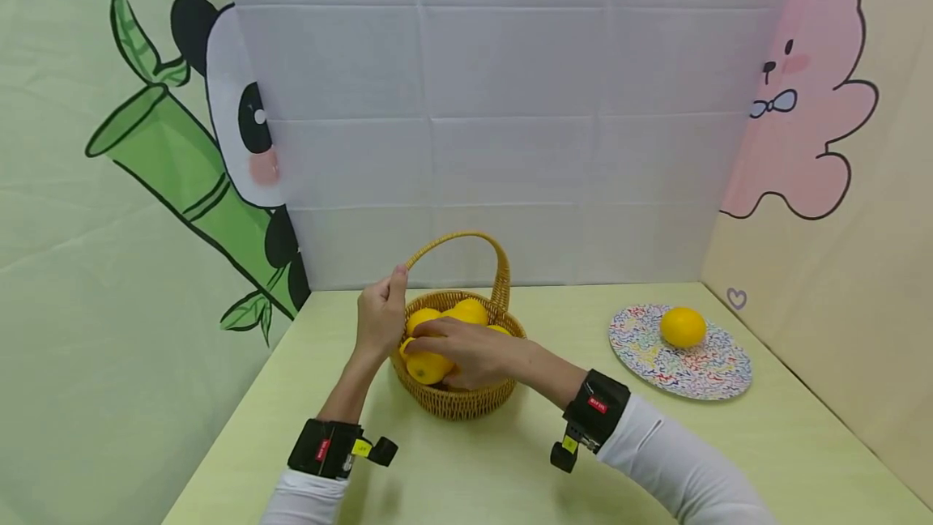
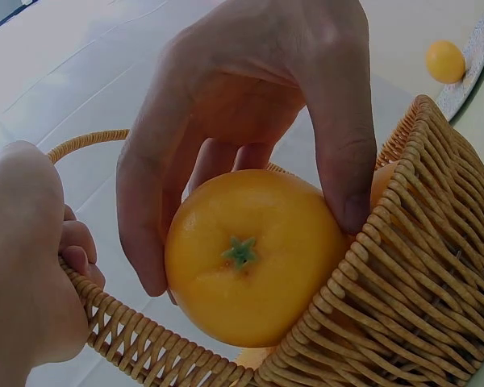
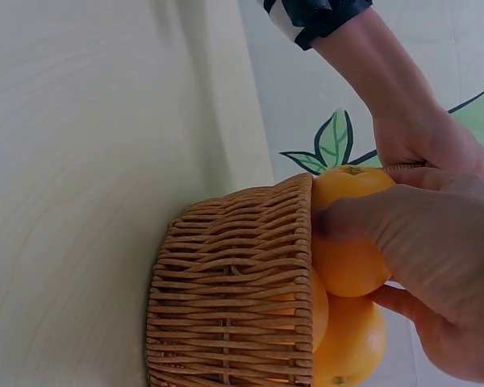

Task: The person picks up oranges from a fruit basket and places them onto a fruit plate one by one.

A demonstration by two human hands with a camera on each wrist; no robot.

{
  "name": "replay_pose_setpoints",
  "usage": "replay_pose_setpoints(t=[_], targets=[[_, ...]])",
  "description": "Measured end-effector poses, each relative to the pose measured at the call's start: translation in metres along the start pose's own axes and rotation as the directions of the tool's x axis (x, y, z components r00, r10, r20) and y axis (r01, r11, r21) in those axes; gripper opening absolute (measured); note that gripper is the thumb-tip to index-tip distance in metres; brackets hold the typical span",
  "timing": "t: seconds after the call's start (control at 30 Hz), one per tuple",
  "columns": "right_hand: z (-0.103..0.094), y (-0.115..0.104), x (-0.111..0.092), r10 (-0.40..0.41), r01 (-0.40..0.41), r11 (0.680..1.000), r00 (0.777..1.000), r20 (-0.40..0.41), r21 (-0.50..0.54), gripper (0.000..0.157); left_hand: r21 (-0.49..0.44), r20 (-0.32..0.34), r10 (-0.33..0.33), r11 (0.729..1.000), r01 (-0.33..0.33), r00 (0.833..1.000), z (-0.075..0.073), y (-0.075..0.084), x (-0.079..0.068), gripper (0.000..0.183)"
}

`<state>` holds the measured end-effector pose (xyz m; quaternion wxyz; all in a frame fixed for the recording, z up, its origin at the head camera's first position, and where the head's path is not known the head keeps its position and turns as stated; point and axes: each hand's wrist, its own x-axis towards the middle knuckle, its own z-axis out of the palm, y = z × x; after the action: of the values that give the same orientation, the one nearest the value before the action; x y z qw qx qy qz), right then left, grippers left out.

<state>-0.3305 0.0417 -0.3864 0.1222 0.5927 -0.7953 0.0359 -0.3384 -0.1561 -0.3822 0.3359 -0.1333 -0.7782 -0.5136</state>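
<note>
left grip [image 1: 381, 318] holds the basket handle [image 1: 501, 270], right grip [image 1: 470, 349] a yellow fruit [image 1: 428, 368].

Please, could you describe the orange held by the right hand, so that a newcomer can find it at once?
On the pale table stands a wicker basket, its handle gripped by the left hand. At the basket's rim, the right hand holds the orange, whose green star-shaped stem end faces the left wrist camera. Unlike the other oranges in the basket, it is in that hand's grip.

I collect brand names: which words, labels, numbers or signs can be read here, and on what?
No wording reads clearly.
Red label on the left wristband: lettering too small.
Red label on the right wristband: lettering too small.
Yellow tags beside both: marks too small.
Heart on the wall: a wordless drawing.
</note>
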Motion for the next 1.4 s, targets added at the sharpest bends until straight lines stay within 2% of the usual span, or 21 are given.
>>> replay_pose_setpoints(t=[0.27,0.57,1.2,1.4], targets=[[0.0028,-0.0005,0.0003,-0.001,0.001,1.000,1.000,-0.015,-0.026,0.066,-0.013,0.030,0.025,1.000,-0.025,0.999,-0.0023,-0.0021,-0.0010,0.064],[0.0045,-0.0002,-0.0001,-0.013,0.012,0.999,0.999,-0.030,-0.043,0.066,-0.020,0.043,0.022,1.000,-0.021,0.999,-0.0026,-0.0022,-0.0019,0.065],[0.0017,-0.0034,-0.0048,-0.066,0.065,0.998,0.993,-0.102,-0.018,0.066,-0.016,0.017,0.020,1.000,-0.020,1.000,-0.0018,-0.0023,-0.0017,0.064],[-0.0030,-0.0050,-0.0075,-0.069,0.066,0.998,0.990,-0.120,-0.024,0.066,-0.008,0.033,0.027,1.000,-0.027,0.999,-0.0030,-0.0011,-0.0002,0.065]])
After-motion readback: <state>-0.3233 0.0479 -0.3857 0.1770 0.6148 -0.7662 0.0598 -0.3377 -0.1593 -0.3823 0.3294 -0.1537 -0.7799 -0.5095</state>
